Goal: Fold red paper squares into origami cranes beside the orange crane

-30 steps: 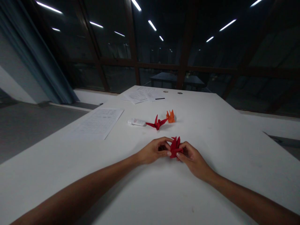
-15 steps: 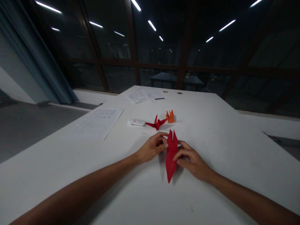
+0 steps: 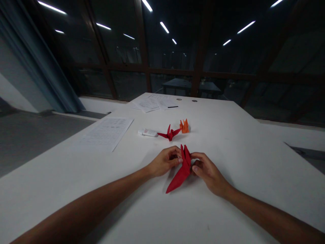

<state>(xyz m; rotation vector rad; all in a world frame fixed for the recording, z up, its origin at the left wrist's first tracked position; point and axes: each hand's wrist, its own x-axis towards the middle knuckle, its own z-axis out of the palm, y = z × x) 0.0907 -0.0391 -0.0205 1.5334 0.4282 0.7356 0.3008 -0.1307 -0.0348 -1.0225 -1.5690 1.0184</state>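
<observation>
A folded red origami piece (image 3: pixel 180 176) is held low over the white table (image 3: pixel 241 162), two narrow points at its far end and a long pointed flap slanting toward the near left. My left hand (image 3: pixel 166 160) pinches its left side between thumb and fingers. At its right side is my right hand (image 3: pixel 207 173), fingers curled against the paper, with some fingertips hidden behind it. Beyond my hands stands a finished-looking red paper crane (image 3: pixel 170 133), and just behind that an orange origami piece (image 3: pixel 185 126) with upright points.
Left of the crane lies a white tube (image 3: pixel 147 133). A printed sheet (image 3: pixel 106 132) rests on the table's left, with more papers (image 3: pixel 152 103) and a dark pen (image 3: pixel 173 107) farther back. Two small round discs sit near the far edge, before dark windows.
The red piece has turned, its long near flap swinging left and its far points dropping slightly. My right fingers have shifted from the flap up to the piece's right side.
</observation>
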